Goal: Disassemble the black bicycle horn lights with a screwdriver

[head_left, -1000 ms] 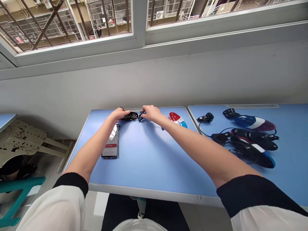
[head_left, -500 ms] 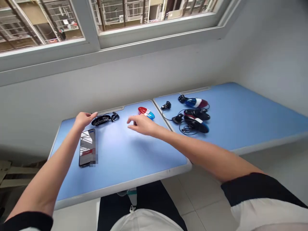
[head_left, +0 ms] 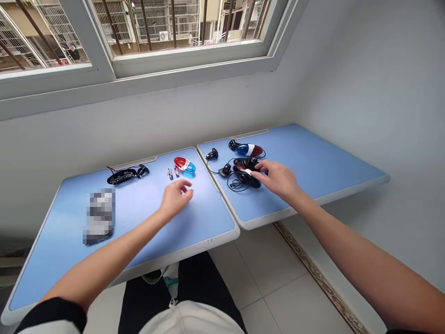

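Under the spread right hand (head_left: 278, 178) lies a black wired lamp (head_left: 246, 178). Ahead of the curled, empty left hand (head_left: 175, 199) sits a red-and-blue lamp (head_left: 184, 164).

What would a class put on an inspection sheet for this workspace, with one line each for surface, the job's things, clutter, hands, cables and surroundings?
Surface: two blue tabletops, meeting edge to edge.
Job's things: red-and-blue plastic shell and two small metal cylinders nearest the left hand; black plastic shell by the right hand.
Clutter: pixelated object; black oval unit; blue-and-red shell.
Hands: left hand loosely curled, holding nothing visible; right hand spread, fingers at the black plastic shell, contact unclear.
Cables: black cables looped among the units on the right tabletop.
Surroundings: barred window, white wall, tiled floor.
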Action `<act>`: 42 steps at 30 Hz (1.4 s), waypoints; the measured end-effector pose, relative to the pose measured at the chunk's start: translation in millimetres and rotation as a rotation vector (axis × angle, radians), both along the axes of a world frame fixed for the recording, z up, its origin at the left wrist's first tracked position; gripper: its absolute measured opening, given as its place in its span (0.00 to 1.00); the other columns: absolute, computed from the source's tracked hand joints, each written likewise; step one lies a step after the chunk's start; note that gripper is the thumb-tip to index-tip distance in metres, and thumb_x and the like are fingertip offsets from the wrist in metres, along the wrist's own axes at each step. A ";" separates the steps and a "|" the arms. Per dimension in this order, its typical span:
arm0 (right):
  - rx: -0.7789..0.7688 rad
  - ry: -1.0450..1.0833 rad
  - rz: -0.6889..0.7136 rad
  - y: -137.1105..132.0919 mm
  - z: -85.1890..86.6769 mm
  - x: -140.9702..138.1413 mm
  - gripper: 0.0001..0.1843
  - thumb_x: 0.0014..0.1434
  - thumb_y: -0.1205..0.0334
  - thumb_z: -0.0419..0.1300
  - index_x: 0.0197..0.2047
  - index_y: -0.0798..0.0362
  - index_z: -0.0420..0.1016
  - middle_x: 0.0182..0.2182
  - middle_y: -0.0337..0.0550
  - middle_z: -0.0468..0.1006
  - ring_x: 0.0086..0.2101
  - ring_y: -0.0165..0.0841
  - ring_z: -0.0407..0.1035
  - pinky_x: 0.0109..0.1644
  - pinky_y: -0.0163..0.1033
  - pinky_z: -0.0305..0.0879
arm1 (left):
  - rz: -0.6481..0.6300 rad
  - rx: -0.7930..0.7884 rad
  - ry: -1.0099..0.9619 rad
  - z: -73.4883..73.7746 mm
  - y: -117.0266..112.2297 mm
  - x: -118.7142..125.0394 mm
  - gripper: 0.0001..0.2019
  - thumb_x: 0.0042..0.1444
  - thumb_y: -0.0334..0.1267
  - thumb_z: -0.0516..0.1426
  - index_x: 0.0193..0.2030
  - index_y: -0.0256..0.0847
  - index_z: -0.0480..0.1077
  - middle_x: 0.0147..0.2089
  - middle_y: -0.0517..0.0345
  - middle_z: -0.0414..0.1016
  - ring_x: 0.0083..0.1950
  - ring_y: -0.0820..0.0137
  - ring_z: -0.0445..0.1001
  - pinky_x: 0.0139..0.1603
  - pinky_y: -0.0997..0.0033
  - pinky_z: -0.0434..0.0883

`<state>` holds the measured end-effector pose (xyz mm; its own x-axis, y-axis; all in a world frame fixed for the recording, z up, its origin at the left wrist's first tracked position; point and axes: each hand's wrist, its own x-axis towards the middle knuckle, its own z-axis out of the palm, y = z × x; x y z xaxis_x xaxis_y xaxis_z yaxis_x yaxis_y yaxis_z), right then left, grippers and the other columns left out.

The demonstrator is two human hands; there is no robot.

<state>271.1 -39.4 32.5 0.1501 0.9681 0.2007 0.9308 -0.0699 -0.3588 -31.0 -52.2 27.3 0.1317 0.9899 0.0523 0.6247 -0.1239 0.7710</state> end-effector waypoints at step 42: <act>-0.978 1.564 0.118 -89.2 -27.0 -141.6 0.16 0.50 0.52 0.63 0.33 0.53 0.64 0.22 0.43 0.74 0.14 0.16 0.44 0.15 0.24 0.36 | -0.171 -0.275 -0.298 -5.8 -67.1 -42.8 0.42 0.40 0.44 0.67 0.63 0.45 0.58 0.65 0.44 0.56 0.62 0.55 0.59 0.54 0.55 0.66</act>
